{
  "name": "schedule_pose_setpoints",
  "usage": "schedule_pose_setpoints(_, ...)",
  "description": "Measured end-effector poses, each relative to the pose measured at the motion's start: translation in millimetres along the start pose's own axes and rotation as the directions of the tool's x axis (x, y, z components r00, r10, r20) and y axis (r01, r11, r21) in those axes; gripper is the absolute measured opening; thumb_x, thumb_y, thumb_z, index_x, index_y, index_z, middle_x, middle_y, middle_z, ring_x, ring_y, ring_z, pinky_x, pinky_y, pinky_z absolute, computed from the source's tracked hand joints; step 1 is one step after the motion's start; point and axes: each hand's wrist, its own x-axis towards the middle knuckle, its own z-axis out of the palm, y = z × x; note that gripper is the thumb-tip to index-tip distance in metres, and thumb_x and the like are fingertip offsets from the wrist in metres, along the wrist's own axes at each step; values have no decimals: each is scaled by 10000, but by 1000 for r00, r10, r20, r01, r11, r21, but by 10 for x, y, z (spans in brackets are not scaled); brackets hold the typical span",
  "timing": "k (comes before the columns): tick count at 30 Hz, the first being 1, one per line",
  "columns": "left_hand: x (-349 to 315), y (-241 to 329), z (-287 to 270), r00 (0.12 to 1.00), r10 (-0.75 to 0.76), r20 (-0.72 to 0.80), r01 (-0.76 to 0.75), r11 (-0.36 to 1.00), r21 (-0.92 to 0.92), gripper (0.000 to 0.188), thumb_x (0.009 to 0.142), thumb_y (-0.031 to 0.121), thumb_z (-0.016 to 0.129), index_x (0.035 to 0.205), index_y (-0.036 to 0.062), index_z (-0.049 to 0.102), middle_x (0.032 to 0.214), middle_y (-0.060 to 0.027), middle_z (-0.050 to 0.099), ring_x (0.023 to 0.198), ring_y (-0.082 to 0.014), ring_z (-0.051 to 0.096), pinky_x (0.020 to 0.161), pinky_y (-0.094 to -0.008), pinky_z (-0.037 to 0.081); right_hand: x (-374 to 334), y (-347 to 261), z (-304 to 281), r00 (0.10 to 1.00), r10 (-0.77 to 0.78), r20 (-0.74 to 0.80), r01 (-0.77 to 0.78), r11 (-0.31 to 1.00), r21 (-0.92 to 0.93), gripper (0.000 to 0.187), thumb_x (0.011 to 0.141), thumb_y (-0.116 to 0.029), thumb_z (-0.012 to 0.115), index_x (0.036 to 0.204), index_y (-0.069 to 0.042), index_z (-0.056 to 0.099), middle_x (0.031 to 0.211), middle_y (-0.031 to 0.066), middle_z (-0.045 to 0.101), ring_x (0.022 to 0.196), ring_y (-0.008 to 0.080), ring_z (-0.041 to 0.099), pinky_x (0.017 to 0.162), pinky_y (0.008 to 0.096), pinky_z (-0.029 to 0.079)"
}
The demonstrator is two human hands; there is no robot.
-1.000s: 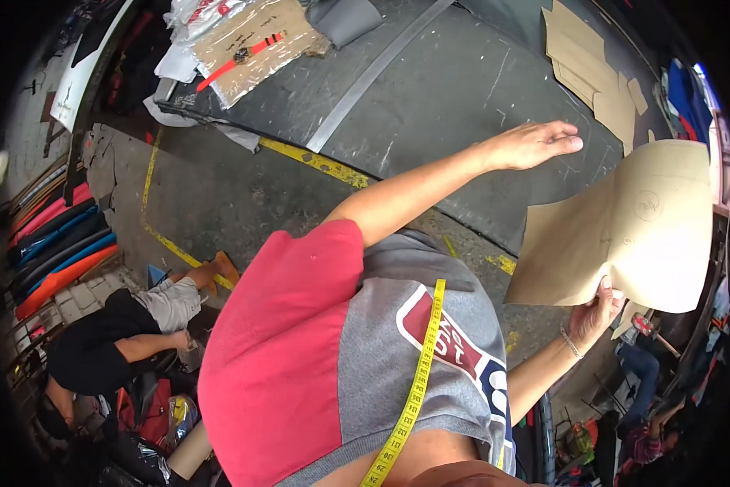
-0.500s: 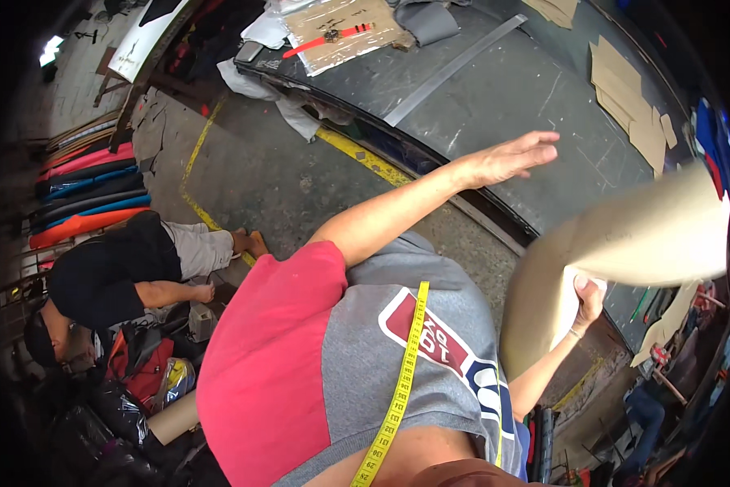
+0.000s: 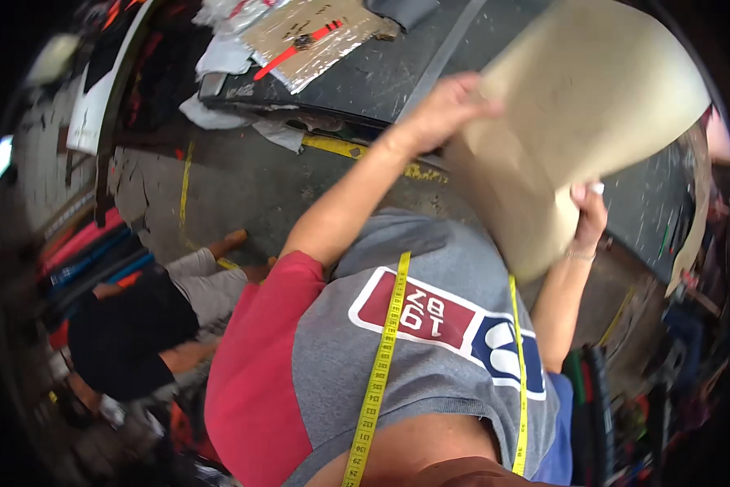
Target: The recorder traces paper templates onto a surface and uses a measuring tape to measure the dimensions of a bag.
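At the far left, a stack of coloured rolls (image 3: 97, 256) lies beyond another person (image 3: 133, 337), who is bent over in a dark top and light shorts. A yellow line (image 3: 188, 191) runs along the grey floor (image 3: 243, 183) between that person and the desk (image 3: 357, 91).

At the desk's near left corner, white plastic (image 3: 223, 57) lies on top and a pale cloth (image 3: 279, 134) hangs over the near edge. Just right of that corner, a piece of brown card (image 3: 279, 36) in clear wrap carries a red strap with a dark round centre (image 3: 301, 42). A grey folded piece (image 3: 405, 10) sits further back, and a flat grey strip (image 3: 446, 57) crosses the desk toward its near edge.

A yellow tape measure (image 3: 373, 381) hangs round the wearer's neck, both ends down the shirt (image 3: 365, 316).

The left hand (image 3: 454, 101), blurred with fingers partly curled, is at the left edge of a large brown sheet (image 3: 592, 89); whether it pinches the sheet cannot be told. The sheet is held up, bent, in front of the desk's right part and past its near edge. The right hand (image 3: 590, 213) grips the sheet's lower edge, thumb uppermost. At the desk's right end is a narrow, curved brown piece (image 3: 696, 211).
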Motion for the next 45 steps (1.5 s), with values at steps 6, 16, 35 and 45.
schedule_pose_setpoints(6, 76, 420, -1701, 890, 253, -379, -61, 891, 451, 679, 931, 85, 571, 1541, 26, 279, 1195, -97, 629, 1059, -186, 592, 943, -309, 493, 590, 555, 973, 990, 135, -44, -142, 959, -245, 538, 919, -318, 705, 1346, -34, 543, 795, -93, 572, 567, 6, 366, 503, 195, 275)
schedule_pose_setpoints(16, 244, 170, -4668, 986, -40, -159, 93, 936, 341, 390, 1019, 138, 548, 1395, 38, 517, 1295, -134, 602, 1156, -216, 583, 978, -349, 521, 1187, 2130, 1618, 954, 208, -214, -298, 719, -628, 371, 936, -210, 673, 1257, -39, 602, 789, -58, 588, 629, 22, 443, 534, 214, 345)
schedule_pose_setpoints(35, -189, 735, -3874, 936, -288, -201, 343, 617, 709, 340, 882, 112, 727, 1192, -19, 673, 1033, -112, 736, 908, -172, 686, 804, -288, 553, 1736, 2589, 1606, 892, 119, -436, -360, 770, -527, 348, 1015, -346, 569, 1168, -39, 630, 709, -70, 526, 555, 32, 395, 491, 224, 309)
schedule_pose_setpoints(45, -260, 706, -3887, 942, -198, -270, 328, 389, 861, 304, 827, 124, 784, 1098, 5, 713, 830, -81, 745, 652, -174, 697, 583, -323, 555, 1678, 2660, 1550, 934, -24, -356, -332, 305, -892, 566, 773, -426, 838, 1173, -58, 681, 770, 42, 700, 703, 143, 677, 680, 310, 550)
